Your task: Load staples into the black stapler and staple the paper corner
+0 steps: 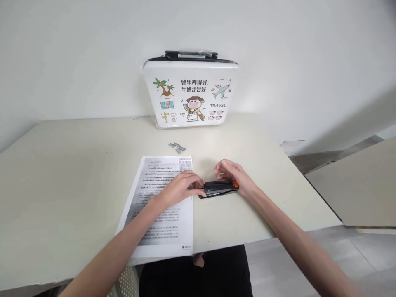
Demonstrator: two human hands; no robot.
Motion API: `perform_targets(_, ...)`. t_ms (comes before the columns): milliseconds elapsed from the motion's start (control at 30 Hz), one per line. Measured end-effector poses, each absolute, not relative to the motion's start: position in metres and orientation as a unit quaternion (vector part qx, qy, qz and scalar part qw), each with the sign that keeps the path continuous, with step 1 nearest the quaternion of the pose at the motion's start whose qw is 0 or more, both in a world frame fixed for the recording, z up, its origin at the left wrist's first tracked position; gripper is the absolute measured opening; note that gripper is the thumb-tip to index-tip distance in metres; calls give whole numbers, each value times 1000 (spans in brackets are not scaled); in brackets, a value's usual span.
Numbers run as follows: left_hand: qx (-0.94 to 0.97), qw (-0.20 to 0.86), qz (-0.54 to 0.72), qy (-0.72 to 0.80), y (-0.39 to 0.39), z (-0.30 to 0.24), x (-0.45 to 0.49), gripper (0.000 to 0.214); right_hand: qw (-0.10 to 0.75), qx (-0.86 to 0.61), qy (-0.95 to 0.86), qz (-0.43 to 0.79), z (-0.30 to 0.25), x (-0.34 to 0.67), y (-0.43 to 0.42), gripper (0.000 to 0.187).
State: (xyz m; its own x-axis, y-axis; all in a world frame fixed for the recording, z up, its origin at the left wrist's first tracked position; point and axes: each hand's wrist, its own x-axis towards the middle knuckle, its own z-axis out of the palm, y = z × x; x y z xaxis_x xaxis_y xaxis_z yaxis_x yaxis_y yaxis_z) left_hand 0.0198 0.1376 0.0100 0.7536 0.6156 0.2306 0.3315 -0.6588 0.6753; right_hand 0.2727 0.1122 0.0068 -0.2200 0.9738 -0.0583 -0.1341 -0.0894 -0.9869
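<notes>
A black stapler (219, 188) with an orange piece at its right end lies on the table, just right of a printed sheet of paper (161, 222). My left hand (185, 185) reaches across the sheet, thumb and fingers closed on the stapler's left end. Around the orange end, my right hand (232, 174) has its fingers curled, with the palm against the stapler. Its fingertips are partly hidden. Several grey staple strips (177, 147) lie in a small pile beyond the top of the sheet.
A white carrying case (173, 119) with cartoon prints and a black handle stands upright by the wall. The pale table's (68, 185) front edge runs close to my lap. To the right, past the table's edge, is another pale panel (361, 181).
</notes>
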Motion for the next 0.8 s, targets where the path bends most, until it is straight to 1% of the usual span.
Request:
perform_targets(100,883,311,231,266,135,14,19,27,470,-414,-493,604,6,276,113,47)
perform_targets(200,881,305,244,268,133,21,16,22,477,-419,-491,597,6,279,114,46)
perform_targets(333,888,258,260,279,134,25,6,11,487,-406,-499,591,9,282,113,40)
perform_targets(467,891,217,261,300,138,23,-2,7,488,-407,-503,585,14,282,111,37)
perform_targets(600,896,188,250,315,139,27,-5,15,464,-433,-510,581,15,280,110,38)
perform_targets(700,888,194,247,337,131,38,-14,18,449,-446,-515,578,14,279,109,40)
perform_targets(800,893,213,202,341,112,50,-32,21,443,-443,-528,574,13,278,109,40)
